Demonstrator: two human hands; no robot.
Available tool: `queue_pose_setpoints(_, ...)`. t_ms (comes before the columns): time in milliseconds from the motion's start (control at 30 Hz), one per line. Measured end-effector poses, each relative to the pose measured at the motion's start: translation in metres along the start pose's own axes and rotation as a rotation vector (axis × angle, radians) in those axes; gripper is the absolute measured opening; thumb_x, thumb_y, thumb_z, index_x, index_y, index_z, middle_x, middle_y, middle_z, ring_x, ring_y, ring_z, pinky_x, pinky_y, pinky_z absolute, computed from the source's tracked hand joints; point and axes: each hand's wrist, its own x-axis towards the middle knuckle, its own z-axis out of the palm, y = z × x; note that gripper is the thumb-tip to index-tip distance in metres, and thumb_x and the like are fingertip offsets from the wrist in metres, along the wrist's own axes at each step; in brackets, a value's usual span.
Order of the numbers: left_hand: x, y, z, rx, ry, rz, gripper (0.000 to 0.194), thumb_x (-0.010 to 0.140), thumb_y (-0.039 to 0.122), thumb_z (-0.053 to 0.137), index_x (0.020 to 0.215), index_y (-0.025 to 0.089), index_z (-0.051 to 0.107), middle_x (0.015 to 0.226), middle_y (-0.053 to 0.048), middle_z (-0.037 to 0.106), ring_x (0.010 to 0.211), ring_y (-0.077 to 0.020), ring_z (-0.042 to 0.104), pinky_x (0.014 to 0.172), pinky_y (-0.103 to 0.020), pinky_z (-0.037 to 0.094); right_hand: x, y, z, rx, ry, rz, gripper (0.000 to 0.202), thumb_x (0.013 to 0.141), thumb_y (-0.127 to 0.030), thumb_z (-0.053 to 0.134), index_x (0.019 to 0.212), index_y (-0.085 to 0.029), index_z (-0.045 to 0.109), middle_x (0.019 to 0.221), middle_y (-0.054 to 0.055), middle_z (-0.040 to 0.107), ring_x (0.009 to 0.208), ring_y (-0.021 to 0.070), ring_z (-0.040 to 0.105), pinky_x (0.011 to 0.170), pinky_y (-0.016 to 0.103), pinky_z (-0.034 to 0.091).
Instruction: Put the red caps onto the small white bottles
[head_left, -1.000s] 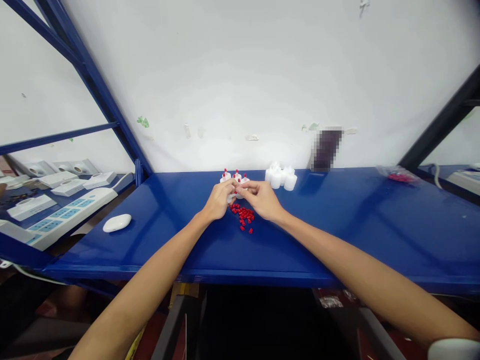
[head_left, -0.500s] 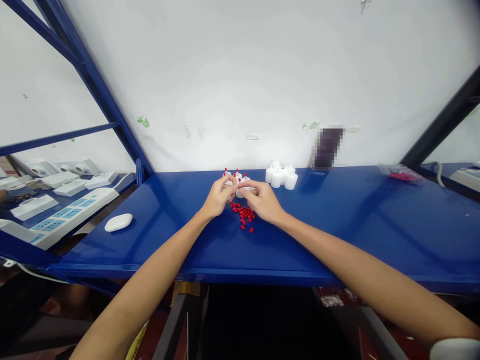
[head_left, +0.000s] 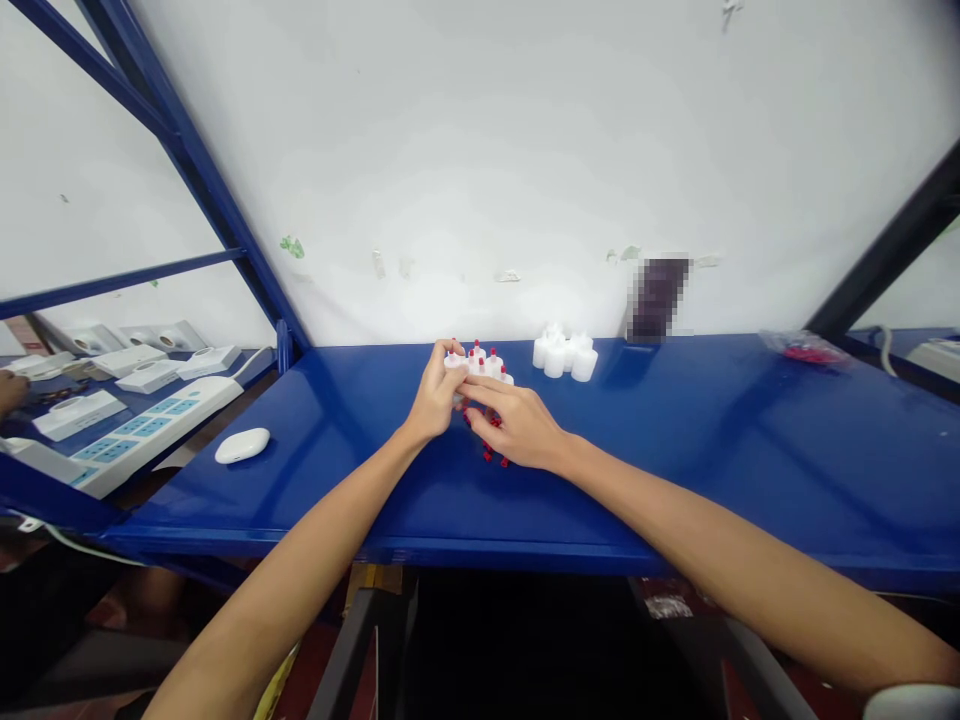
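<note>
My left hand (head_left: 431, 398) is closed round a white bottle (head_left: 454, 361), its upper part showing between the fingers. Beside it, on the blue table, stands a group of small white bottles (head_left: 493, 366) with red caps on their tips. My right hand (head_left: 517, 420) lies low over a pile of small red caps (head_left: 504, 462), hiding most of them. Its thumb is apart from the other fingers, whose tips reach to my left hand; nothing shows in its grasp. Further right stand several white bottles (head_left: 555, 357) without red caps.
A white rounded case (head_left: 242, 445) lies on the left of the table. Beyond the blue frame are a power strip (head_left: 142, 430), white fittings (head_left: 81, 415) and another person's hand (head_left: 10, 391). A bag of red pieces (head_left: 808, 351) lies at the back right, near a blurred dark patch (head_left: 658, 300).
My right hand has come down over the red caps, its pinch now opened. My left hand is now wrapped round a bottle beside the capped group. Another person's hand shows more at the far left.
</note>
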Motion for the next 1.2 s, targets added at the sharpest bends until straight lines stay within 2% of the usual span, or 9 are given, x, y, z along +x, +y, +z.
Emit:
queue_pose_setpoints(167, 0.002, -0.008, -0.01, 0.334, 0.042, 0.023, 0.033, 0.095, 0.047, 0.041, 0.115, 0.022, 0.049, 0.073, 0.004, 0.061, 0.048, -0.0085, 0.046, 0.05, -0.021, 0.036, 0.007, 0.029, -0.012, -0.117, 0.24, 0.211, 0.033, 0.095, -0.021, 0.051, 0.124, -0.022, 0.068, 0.131, 0.006, 0.066, 0.109, 0.0217, 0.067, 0.087, 0.035, 0.057)
queue_pose_setpoints(233, 0.003, -0.01, -0.014, 0.455, 0.059, 0.043, 0.031, 0.096, 0.046, 0.04, 0.109, 0.02, 0.054, 0.072, 0.003, 0.06, 0.052, -0.0095, 0.047, 0.053, -0.022, 0.036, 0.008, 0.041, -0.016, -0.176, 0.205, 0.269, 0.031, 0.095, -0.022, 0.052, 0.12, -0.023, 0.07, 0.126, 0.005, 0.069, 0.106, 0.0223, 0.068, 0.086, 0.036, 0.056)
queue_pose_setpoints(400, 0.005, -0.01, -0.017, 0.594, 0.083, 0.091, 0.028, 0.097, 0.04, 0.04, 0.102, 0.019, 0.058, 0.068, 0.004, 0.059, 0.052, -0.0107, 0.047, 0.059, -0.025, 0.036, 0.009, 0.053, -0.018, -0.246, -0.007, 0.308, 0.031, 0.097, -0.021, 0.05, 0.118, -0.02, 0.072, 0.118, 0.007, 0.073, 0.105, 0.0241, 0.068, 0.086, 0.037, 0.052)
queue_pose_setpoints(567, 0.006, -0.01, -0.017, 0.673, 0.076, 0.089, 0.029, 0.096, 0.039, 0.041, 0.1, 0.019, 0.06, 0.068, 0.002, 0.06, 0.053, -0.0124, 0.049, 0.06, -0.026, 0.036, 0.006, 0.054, -0.016, -0.279, -0.063, 0.24, 0.031, 0.096, -0.02, 0.048, 0.114, -0.021, 0.074, 0.122, 0.006, 0.07, 0.107, 0.0235, 0.066, 0.083, 0.034, 0.049)
queue_pose_setpoints(700, 0.007, -0.012, -0.017, 0.717, 0.061, 0.072, 0.028, 0.096, 0.039, 0.041, 0.098, 0.019, 0.061, 0.067, 0.002, 0.06, 0.054, -0.0129, 0.05, 0.06, -0.026, 0.035, 0.008, 0.053, -0.02, -0.288, -0.018, 0.27, 0.03, 0.095, -0.023, 0.048, 0.111, -0.021, 0.074, 0.12, 0.007, 0.07, 0.099, 0.022, 0.067, 0.079, 0.033, 0.045)
queue_pose_setpoints(800, 0.007, -0.011, -0.018, 0.725, 0.07, 0.078, 0.027, 0.096, 0.037, 0.041, 0.094, 0.019, 0.061, 0.066, 0.003, 0.059, 0.056, -0.0127, 0.051, 0.062, -0.026, 0.035, 0.014, 0.055, -0.038, -0.401, 0.056, 0.348, 0.027, 0.093, -0.027, 0.05, 0.1, -0.021, 0.075, 0.096, 0.007, 0.074, 0.084, 0.0222, 0.066, 0.086, 0.039, 0.04)
queue_pose_setpoints(900, 0.007, -0.011, -0.018, 0.726, 0.065, 0.086, 0.028, 0.095, 0.036, 0.041, 0.089, 0.019, 0.061, 0.066, 0.003, 0.058, 0.056, -0.0128, 0.051, 0.062, -0.027, 0.035, 0.017, 0.063, -0.068, -0.561, 0.082, 0.523, 0.028, 0.091, -0.033, 0.049, 0.092, -0.018, 0.073, 0.071, 0.008, 0.07, 0.075, 0.0251, 0.064, 0.09, 0.044, 0.037)
queue_pose_setpoints(1033, 0.006, -0.01, -0.017, 0.722, 0.05, 0.092, 0.03, 0.096, 0.037, 0.039, 0.087, 0.019, 0.061, 0.066, 0.002, 0.059, 0.058, -0.0138, 0.052, 0.064, -0.027, 0.036, 0.007, 0.082, -0.101, -0.694, 0.033, 0.726, 0.039, 0.09, -0.04, 0.05, 0.106, -0.01, 0.069, 0.088, 0.02, 0.072, 0.087, 0.0329, 0.066, 0.077, 0.04, 0.044)
queue_pose_setpoints(1200, 0.005, -0.009, -0.016, 0.706, 0.036, 0.143, 0.036, 0.098, 0.038, 0.033, 0.085, 0.018, 0.06, 0.065, 0.001, 0.058, 0.061, -0.0143, 0.053, 0.065, -0.027, 0.037, -0.012, 0.107, -0.098, -0.588, -0.159, 0.838, 0.055, 0.083, -0.053, 0.06, 0.114, -0.007, 0.069, 0.103, 0.023, 0.072, 0.096, 0.0357, 0.068, 0.074, 0.038, 0.048)
